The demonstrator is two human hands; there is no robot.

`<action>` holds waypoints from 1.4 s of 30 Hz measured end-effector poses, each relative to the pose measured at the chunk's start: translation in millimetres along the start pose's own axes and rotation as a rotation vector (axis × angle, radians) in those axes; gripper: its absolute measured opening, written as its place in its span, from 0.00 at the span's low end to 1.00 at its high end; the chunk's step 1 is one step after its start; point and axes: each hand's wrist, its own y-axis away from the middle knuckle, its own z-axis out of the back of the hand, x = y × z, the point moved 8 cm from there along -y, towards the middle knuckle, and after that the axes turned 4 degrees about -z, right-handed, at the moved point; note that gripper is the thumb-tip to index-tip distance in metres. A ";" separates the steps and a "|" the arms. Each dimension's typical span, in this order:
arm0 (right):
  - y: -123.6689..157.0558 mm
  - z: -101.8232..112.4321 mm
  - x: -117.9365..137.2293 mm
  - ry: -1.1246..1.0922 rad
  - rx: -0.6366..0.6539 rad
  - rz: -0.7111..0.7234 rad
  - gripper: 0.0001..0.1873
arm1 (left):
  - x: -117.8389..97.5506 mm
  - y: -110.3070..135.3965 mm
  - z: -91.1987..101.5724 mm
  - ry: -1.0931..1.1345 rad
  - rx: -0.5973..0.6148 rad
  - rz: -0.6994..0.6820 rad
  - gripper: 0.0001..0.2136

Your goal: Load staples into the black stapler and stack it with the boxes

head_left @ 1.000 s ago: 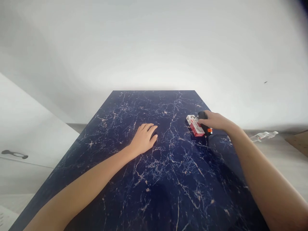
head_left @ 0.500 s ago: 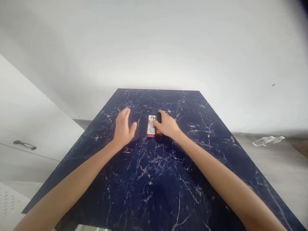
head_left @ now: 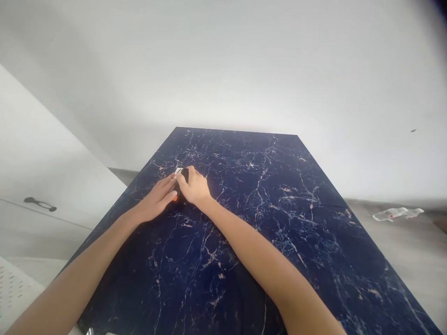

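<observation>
Toward the left side of the dark blue marbled table (head_left: 244, 242), my right hand (head_left: 196, 186) is closed over a small black object with an orange end (head_left: 185, 174). Its kind cannot be made out, since my fingers cover most of it. A small white-and-red box (head_left: 179, 170) lies against its left side, mostly hidden, with my right thumb over it. My left hand (head_left: 157, 199) lies alongside from the left, fingers stretched out against the box and thumb apart, close to the orange end.
A white wall (head_left: 237, 83) stands behind the table. A cabinet with a dark handle (head_left: 40, 204) is at the left. On the floor to the right lies a crumpled clear plastic item (head_left: 398, 214). Part of a pale object shows at the bottom left edge.
My right hand has moved left, and the box and black object have shifted left with it. My left hand has turned and come down against the box's left side.
</observation>
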 end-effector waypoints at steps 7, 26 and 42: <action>-6.3 9.4 1.9 0.057 -0.007 0.077 0.26 | -14.3 -3.3 5.1 0.064 0.116 -0.095 0.34; -22.9 22.5 -37.7 -0.172 -0.002 -0.082 0.14 | -9.0 -4.4 8.3 0.104 0.028 -0.019 0.34; -9.3 33.9 -12.4 0.113 0.196 0.362 0.07 | 12.2 -5.4 37.5 -0.122 -0.276 0.071 0.17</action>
